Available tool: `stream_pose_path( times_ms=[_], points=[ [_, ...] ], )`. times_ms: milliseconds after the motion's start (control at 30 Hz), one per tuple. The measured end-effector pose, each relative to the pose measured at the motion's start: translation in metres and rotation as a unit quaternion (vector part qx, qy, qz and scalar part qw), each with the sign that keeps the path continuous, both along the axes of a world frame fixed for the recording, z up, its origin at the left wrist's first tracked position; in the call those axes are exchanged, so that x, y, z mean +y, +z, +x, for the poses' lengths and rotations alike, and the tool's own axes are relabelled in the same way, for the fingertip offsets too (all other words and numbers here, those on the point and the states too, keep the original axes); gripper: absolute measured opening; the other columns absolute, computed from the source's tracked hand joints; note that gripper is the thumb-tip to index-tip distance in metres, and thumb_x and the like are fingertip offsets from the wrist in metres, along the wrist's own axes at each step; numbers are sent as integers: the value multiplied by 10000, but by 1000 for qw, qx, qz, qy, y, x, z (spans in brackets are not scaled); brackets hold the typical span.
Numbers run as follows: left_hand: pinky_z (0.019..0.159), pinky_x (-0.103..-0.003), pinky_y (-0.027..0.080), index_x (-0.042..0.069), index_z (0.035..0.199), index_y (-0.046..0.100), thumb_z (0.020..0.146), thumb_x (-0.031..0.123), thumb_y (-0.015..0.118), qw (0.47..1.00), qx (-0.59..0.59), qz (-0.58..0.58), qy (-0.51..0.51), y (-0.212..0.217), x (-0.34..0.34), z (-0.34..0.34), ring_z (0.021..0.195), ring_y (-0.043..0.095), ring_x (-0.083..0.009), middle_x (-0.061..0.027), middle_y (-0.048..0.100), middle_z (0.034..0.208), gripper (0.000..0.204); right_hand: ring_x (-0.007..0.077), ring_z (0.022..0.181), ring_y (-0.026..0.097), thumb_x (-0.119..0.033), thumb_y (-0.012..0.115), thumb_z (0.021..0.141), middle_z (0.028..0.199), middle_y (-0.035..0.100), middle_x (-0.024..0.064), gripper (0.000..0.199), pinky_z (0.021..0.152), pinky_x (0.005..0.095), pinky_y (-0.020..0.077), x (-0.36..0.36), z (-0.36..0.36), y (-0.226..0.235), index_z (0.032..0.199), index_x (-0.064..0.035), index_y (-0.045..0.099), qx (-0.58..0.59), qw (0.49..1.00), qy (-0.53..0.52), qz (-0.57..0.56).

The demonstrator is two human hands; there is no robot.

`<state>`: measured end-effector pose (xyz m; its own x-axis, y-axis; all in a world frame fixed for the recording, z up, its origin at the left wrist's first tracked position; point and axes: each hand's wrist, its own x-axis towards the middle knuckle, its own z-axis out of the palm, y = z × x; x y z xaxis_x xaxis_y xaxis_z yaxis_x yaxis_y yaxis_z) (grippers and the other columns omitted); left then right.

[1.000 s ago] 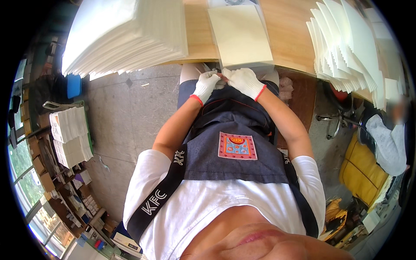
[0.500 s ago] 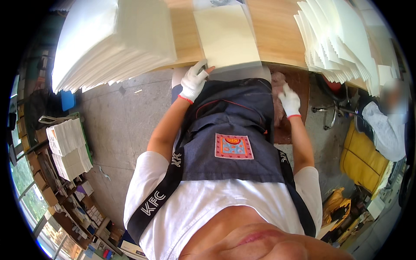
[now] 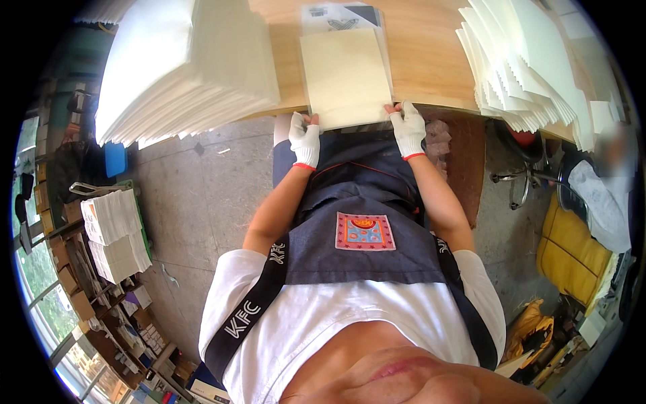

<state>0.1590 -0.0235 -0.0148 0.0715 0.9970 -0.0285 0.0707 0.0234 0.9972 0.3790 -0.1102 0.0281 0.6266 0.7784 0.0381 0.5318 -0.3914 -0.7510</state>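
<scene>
A cream paper sheet (image 3: 346,77) lies at the table's near edge, on or inside a clear plastic sleeve (image 3: 386,57); I cannot tell which. Beyond the paper, a printed sheet (image 3: 343,19) shows. My left hand (image 3: 305,139), in a white glove with bare fingertips, is pinched at the sleeve's near left corner. At the near right corner, my right hand (image 3: 408,130), gloved alike, pinches with thumb and fingers. Both hands hold the near end, which juts past the table edge over my lap. How much paper is inside each pinch is hidden.
A tall stack of white paper (image 3: 182,74) stands left on the wooden table (image 3: 431,50). Fanned white sheets (image 3: 521,64) stand on the right. Bundled paper (image 3: 116,236) rests on the floor at left. A chair (image 3: 521,175), a yellow cushion (image 3: 575,252) and another person are at right.
My right hand has come up from beside my lap to the near right corner and closed there. The paper and sleeve have slid toward me. My left hand has closed at the left corner.
</scene>
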Motion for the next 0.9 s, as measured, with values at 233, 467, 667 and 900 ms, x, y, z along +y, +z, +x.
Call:
stream_pose_path(
  times_ms=[233,467,667,900],
  points=[
    [535,-251,512,32,917,521,851,141,589,957,-166,-238,-30,34,9,2,688,563,-117,-48,558,774,145,145,459,523,-423,443,884,478,511,57,419,469,308,386,-18,24,-20,736,-53,576,218,973,-54,-62],
    [539,-258,426,9,861,585,784,151,665,968,105,151,-168,178,22,16,556,502,-130,-69,559,697,180,48,421,424,-286,517,909,573,509,-28,195,369,158,282,-13,16,40,823,-114,552,554,831,-21,48],
    [539,-182,381,19,815,590,772,76,650,922,124,355,-90,307,4,-62,614,481,-34,30,526,691,93,43,443,413,-235,505,911,578,486,-23,200,390,165,301,23,-24,152,814,-64,542,521,825,182,124],
    [714,-205,399,-62,1004,587,862,124,521,892,244,350,151,372,91,-168,809,518,-94,-26,586,849,243,43,461,454,-291,576,862,562,533,-9,265,410,187,338,134,-111,273,742,-54,579,400,829,377,106]
  ],
)
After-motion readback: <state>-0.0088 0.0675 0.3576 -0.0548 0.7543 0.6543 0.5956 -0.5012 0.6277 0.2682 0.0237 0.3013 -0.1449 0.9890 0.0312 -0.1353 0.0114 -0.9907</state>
